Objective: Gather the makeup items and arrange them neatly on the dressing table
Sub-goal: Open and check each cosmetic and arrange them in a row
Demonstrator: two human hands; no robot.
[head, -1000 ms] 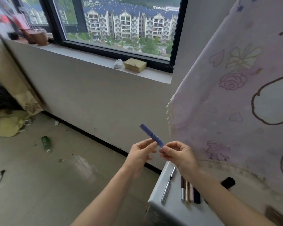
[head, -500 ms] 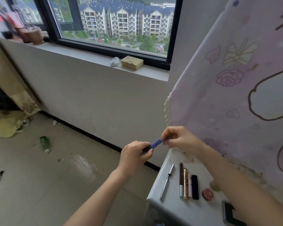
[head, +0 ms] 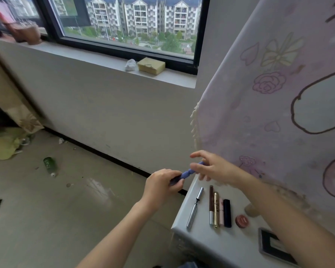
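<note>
1. Left hand (head: pixel 162 183): fingers curled tight round the near end of a slim blue-violet plastic makeup stick (head: pixel 189 172), in the air just off the far left corner of the pale grey dressing table (head: pixel 201 244).
2. Right hand (head: pixel 216 167): above that same far left corner, fingers spread and mostly straight, thumb lying across the stick's far end; pinching or merely touching, impossible to tell.
3. Makeup stick: tilted, far end higher, spanning the two hands, clear of the dressing table's top.
4. Near the dressing table's left edge, laid lengthwise in a row:
   - slim silver metal tube with a dark neck (head: pixel 194 208), set a little apart on the left;
   - brown-and-silver pencil (head: pixel 211 205), gold tube (head: pixel 216 209), pale pink tube (head: pixel 221 211) and black rectangular lipstick case (head: pixel 227 213), packed close side by side.
5. Further right on the dressing table:
   - small round reddish-pink pot (head: pixel 242 221);
   - beyond it, a beige rounded item (head: pixel 249 209), partly hidden by the right forearm;
   - toward the front edge, a flat black-framed rectangular case (head: pixel 271 246), partly under the same arm.
6. Behind the dressing table: hanging pale pink cloth printed with roses, hearts and bows (head: pixel 278 113).
7. On the floor well left of the dressing table: green bottle (head: pixel 49 164), lying on its side.
</note>
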